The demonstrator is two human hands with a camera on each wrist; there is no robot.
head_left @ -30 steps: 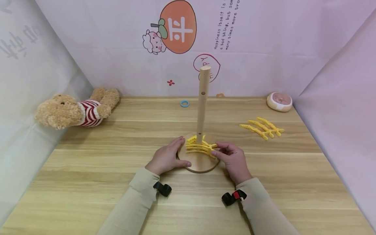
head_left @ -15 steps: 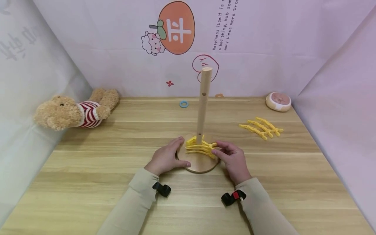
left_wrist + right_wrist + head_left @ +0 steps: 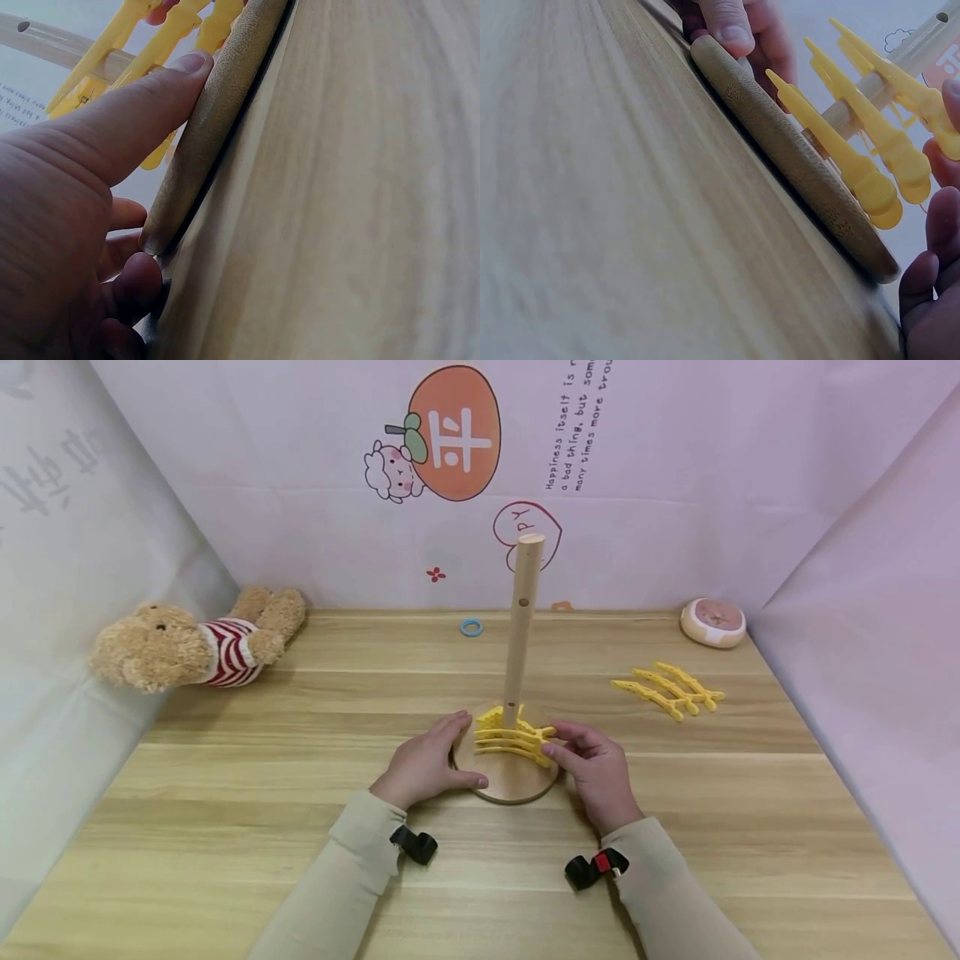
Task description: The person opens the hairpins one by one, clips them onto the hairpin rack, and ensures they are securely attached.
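A wooden post (image 3: 519,647) stands upright on a round wooden base (image 3: 512,787) in the head view. My left hand (image 3: 426,762) grips the base's left edge, its thumb over the top and its other fingers at the rim. Several yellow hair clips (image 3: 889,146) sit stacked low around the post, their arms passing in front of and behind it. At the stack's right end, my right hand (image 3: 598,777) pinches the handle end of the uppermost clip (image 3: 922,101) between thumb and fingers. Toothed yellow arms (image 3: 491,718) show behind the post.
Three more yellow hair clips (image 3: 670,689) lie on the table to the right. A blue ring (image 3: 471,627) is behind the post. A teddy bear (image 3: 197,642) lies at the back left, and a small rounded white-and-pink object (image 3: 713,622) at the back right.
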